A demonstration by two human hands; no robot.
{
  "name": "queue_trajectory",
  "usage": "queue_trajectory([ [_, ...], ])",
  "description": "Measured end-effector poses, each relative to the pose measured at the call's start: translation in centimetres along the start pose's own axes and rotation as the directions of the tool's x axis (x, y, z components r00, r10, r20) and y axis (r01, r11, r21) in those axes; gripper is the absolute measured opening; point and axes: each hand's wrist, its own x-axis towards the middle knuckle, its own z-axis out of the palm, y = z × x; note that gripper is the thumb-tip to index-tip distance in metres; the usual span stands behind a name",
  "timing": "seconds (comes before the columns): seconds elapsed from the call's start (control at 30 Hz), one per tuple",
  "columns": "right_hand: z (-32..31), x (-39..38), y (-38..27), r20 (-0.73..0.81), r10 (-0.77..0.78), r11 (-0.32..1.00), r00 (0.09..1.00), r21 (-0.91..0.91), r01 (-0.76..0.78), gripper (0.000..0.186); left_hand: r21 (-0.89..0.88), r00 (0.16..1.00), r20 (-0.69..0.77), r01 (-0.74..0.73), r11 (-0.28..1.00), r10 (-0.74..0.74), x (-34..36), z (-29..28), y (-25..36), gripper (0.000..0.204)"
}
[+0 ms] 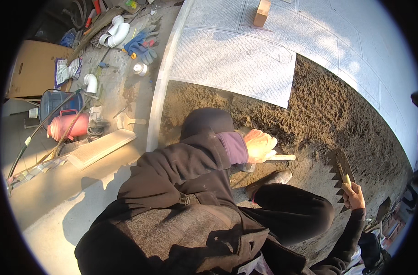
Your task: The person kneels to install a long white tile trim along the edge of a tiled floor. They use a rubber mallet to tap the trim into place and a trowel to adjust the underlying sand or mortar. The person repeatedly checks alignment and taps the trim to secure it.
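My left hand [260,145] is closed around a tool with a pale wooden handle [283,157], beside my bent knee; a grey lump below the wrist may be its head, mostly hidden. Out to the right, my right hand [354,197] grips a notched trowel [341,166] by its yellowish handle, with jagged teeth along the blade's left side. The trowel is over the smoother part of a brown sandy bed [319,105], whose rougher, clumped part lies farther off. Beyond both hands, a large pale textured tile [236,64] borders the bed.
More pale tiles [378,68] continue right, with a small tan block [261,13] on them. A raised kerb [159,107] runs along the left. Past it lie white pipe fittings [116,32], blue gloves [140,47], a pink jug [69,125], a board [103,147] and a cardboard box [34,68].
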Motion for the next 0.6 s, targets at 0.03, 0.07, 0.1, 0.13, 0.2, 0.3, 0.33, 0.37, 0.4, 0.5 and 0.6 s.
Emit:
queue_trajectory([
  [0.03, 0.2, 0.6, -4.1, 0.081, -0.088, 0.996, 0.993, 0.01, 0.087, 0.032, 0.016, 0.997, -0.064, -0.051, 0.999, 0.051, -1.3, -0.7, 0.1, 0.029],
  [0.07, 0.7, 0.9, -7.9, 0.171, -0.186, 0.983, 0.968, 0.027, 0.184, 0.036, 0.034, 0.992, -0.092, -0.087, 0.996, 0.09, -2.7, -1.4, 0.5, 0.028],
  [0.1, 1.5, 1.0, -11.4, 0.283, -0.246, 0.969, 0.927, 0.068, 0.236, 0.048, -0.028, 0.99, -0.136, -0.043, 0.999, 0.039, -4.1, -1.9, 1.2, 0.027],
  [0.13, 3.3, 1.7, -14.3, 0.365, -0.364, 0.928, 0.857, 0.065, 0.366, 0.051, -0.081, 0.98, -0.197, -0.028, 0.996, 0.011, -5.3, -2.3, 2.1, 0.027],
  [0.2, 8.2, 4.0, -19.7, 0.419, -0.602, 0.75, 0.679, 0.005, 0.662, 0.06, -0.344, 0.948, -0.219, 0.147, 0.927, -0.232, -7.3, -2.9, 4.6, 0.022],
  [0.3, 17.8, 8.7, -26.3, 0.356, -0.869, 0.198, 0.344, -0.387, 0.9, 0.048, -0.319, 0.827, -0.462, 0.182, 0.93, -0.32, -10.4, -2.6, 9.6, 0.026],
  [0.33, 21.4, 10.3, -28.3, 0.406, -0.885, 0.097, 0.228, -0.317, 0.943, 0.044, -0.349, 0.792, -0.48, 0.223, 0.91, -0.378, -11.3, -2.2, 11.4, 0.027],
  [0.37, 24.3, 11.6, -30.4, 0.491, -0.841, 0.118, 0.228, -0.245, 0.962, 0.043, -0.356, 0.737, -0.554, 0.21, 0.91, -0.387, -12.1, -1.8, 13.2, 0.027],
  [0.4, 27.2, 12.9, -32.2, 0.582, -0.79, 0.115, 0.191, -0.166, 0.979, 0.042, -0.387, 0.684, -0.607, 0.191, 0.902, -0.405, -12.8, -1.3, 14.9, 0.031],
  [0.5, 36.4, 16.4, -35.0, 0.496, -0.868, -0.113, 0.031, -0.258, 0.959, 0.047, -0.476, 0.505, -0.69, 0.223, 0.851, -0.518, -14.5, 1.0, 20.4, 0.035],
  [0.6, 41.7, 19.1, -36.7, 0.586, -0.778, 0.036, 0.227, -0.319, 0.947, 0.06, -0.645, 0.343, -0.671, 0.167, 0.746, -0.657, -16.5, 3.5, 24.2, 0.036],
])
